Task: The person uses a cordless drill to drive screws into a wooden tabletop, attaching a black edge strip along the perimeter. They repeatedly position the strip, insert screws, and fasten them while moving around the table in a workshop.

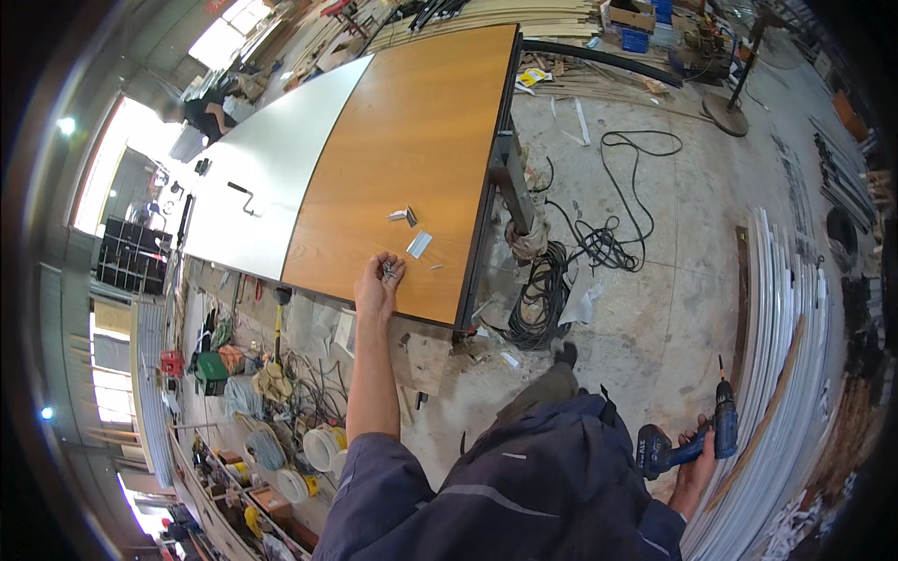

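Observation:
My left hand (380,280) is over the near edge of a wood-coloured panel (402,140), its fingers curled around several small grey metal pieces (389,269) that look like screws. Just beyond it lie a flat silvery metal plate (419,245) and small angled brackets (404,216). A single tiny piece (436,266) rests to their right. Down at my right side, my right hand (695,472) grips a dark blue cordless drill (687,449) by its handle; its bit points up and away from me.
A white panel (271,178) with a black crank handle (243,196) adjoins the wooden one. Another person (208,114) leans at its far end. Black cable (543,299) coils on the floor right of the table. Long white profiles (776,327) lie stacked at right; buckets (321,449) stand at left.

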Available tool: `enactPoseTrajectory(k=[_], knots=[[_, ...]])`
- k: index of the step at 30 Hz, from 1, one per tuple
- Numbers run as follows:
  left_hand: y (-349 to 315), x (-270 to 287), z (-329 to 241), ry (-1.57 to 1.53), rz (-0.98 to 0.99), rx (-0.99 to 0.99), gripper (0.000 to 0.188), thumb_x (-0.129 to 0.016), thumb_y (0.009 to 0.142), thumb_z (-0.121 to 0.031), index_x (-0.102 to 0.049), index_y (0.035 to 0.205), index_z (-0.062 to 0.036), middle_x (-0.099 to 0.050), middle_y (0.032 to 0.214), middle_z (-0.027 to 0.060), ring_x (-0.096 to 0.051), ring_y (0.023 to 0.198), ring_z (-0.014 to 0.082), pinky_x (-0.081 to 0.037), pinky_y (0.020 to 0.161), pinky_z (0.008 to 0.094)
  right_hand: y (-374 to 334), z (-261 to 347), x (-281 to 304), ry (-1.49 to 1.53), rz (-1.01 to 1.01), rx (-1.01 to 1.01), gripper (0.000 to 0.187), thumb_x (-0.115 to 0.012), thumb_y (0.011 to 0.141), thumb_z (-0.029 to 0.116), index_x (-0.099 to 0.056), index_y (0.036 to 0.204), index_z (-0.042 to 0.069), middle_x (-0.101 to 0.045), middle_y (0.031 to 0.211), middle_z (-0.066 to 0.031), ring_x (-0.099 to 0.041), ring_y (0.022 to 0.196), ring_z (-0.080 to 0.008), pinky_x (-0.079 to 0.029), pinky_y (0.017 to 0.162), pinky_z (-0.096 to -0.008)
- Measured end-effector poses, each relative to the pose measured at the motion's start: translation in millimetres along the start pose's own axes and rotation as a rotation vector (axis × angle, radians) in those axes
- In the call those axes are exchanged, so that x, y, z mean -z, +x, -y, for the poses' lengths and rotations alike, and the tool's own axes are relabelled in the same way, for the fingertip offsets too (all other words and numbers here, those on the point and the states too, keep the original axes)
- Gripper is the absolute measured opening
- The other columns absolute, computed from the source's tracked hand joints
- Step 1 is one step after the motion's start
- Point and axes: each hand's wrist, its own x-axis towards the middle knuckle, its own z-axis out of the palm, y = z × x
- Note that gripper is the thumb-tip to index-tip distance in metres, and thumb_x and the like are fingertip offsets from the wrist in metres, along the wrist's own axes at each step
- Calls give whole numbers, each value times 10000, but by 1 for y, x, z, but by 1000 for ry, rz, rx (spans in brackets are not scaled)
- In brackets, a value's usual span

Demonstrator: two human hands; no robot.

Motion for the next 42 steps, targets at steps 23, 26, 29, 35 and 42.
enactPoseTrajectory(k=[23, 26, 29, 35, 42], knots=[[2, -56, 25, 806, -478, -499, 235, -600, 1062, -131, -696, 1156, 62, -707, 1119, 109, -657, 968, 169, -531, 863, 309, 179, 58, -284, -358, 283, -1, 432, -675, 953, 42, -542, 1364, 41, -690, 1207, -174, -700, 714, -253, -581, 643, -388], [6, -64, 23, 1024, -541, -524, 242, -616, 1052, -141, -688, 1153, 67, -705, 1114, 136, -669, 985, 194, -531, 886, 321, 214, 56, -302, -493, 331, -5, 365, -666, 928, -24, -606, 1288, -12, -723, 1164, -158, -712, 737, -239, -586, 656, -400], [8, -83, 17, 1077, -629, -545, 245, -630, 1041, -156, -690, 1138, 60, -707, 1104, 149, -675, 1001, 215, -530, 905, 339, 245, 61, -320, -598, 402, -38, 385, -658, 899, -47, -625, 1282, -28, -725, 1157, -141, -709, 740, -224, -589, 682, -387], [15, -160, 28, 978, -810, -582, 257, -615, 1048, -182, -698, 1124, 49, -711, 1106, 160, -675, 1023, 243, -515, 947, 365, 339, 71, -345, -835, 428, -70, 296, -709, 830, 3, -696, 1124, -23, -727, 967, -96, -692, 682, -195, -567, 649, -339], [68, -305, 77, 1050, -743, -579, 250, -607, 1064, -180, -699, 1124, 45, -725, 1081, 135, -669, 1020, 208, -519, 922, 335, 472, 108, -363, -889, 450, -136, 328, -699, 817, 3, -706, 1144, -21, -723, 924, -77, -694, 685, -189, -560, 648, -330]])
